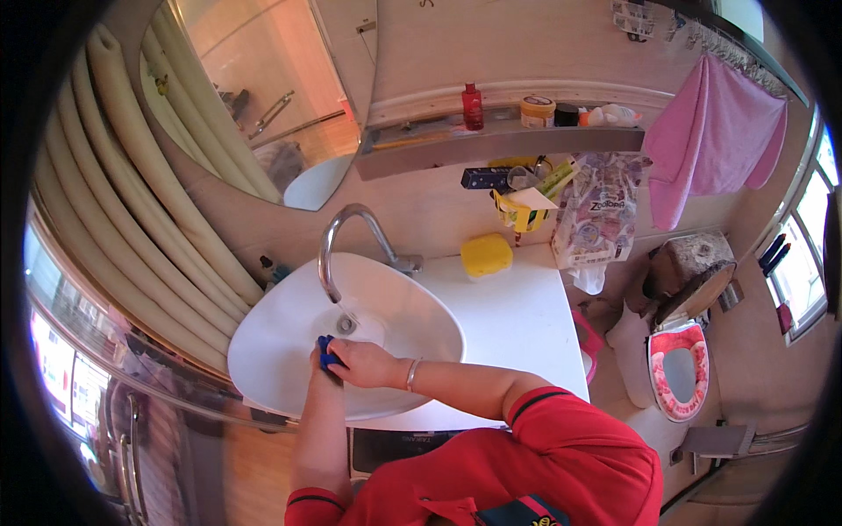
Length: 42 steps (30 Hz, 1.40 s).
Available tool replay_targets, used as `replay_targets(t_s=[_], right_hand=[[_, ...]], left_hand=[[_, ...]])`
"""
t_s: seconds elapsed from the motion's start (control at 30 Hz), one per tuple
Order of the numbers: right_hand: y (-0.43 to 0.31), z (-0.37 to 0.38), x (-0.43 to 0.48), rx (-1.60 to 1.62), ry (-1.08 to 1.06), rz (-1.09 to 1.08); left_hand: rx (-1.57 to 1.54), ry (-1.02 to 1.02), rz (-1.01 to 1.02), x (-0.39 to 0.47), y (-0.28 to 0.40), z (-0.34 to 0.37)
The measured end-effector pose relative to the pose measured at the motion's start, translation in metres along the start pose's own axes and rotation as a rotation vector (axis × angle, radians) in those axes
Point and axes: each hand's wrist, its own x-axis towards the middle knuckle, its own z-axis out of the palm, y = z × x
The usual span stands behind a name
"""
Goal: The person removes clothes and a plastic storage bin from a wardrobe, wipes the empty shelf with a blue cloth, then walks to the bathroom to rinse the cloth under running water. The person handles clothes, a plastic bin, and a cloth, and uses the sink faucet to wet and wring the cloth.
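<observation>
A small wadded blue cloth (329,353) is held between both hands, above the near side of a white washbasin (408,315). My right hand (365,363) closes over it from the right, with a silver bangle on that wrist. My left hand (317,356) grips it from the left, its fingers mostly hidden by the cloth and the other hand. Just beyond the hands lies the round metal drain (346,323). A curved chrome faucet (327,256) arches over the basin, and a thin stream of water seems to fall from its spout.
A yellow sponge (487,255) rests on the white counter (520,315). Bottles and jars line the wall shelf (500,148), with a yellow holder (523,214) below. A folding curtain (151,217) and a mirror (263,85) are left. The toilet (648,361) is right.
</observation>
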Motion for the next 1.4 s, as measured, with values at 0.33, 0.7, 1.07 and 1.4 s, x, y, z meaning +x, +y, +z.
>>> replay_targets(t_s=[0.33,0.7,1.07,1.4], right_hand=[[0.038,-0.010,0.047,0.056,0.286,0.420],[0.106,-0.035,0.070,-0.126,0.223,0.395],[0.105,-0.045,0.052,1.316,-0.071,0.526],[0.045,-0.016,0.039,-0.084,0.285,-0.047]], left_hand=[[0.191,0.425,-0.001,0.019,-0.007,0.031],[0.238,0.532,-0.105,0.008,0.007,0.095],[0.876,0.816,0.262,0.010,0.046,0.027],[0.108,0.466,-0.197,0.037,-0.013,0.044]])
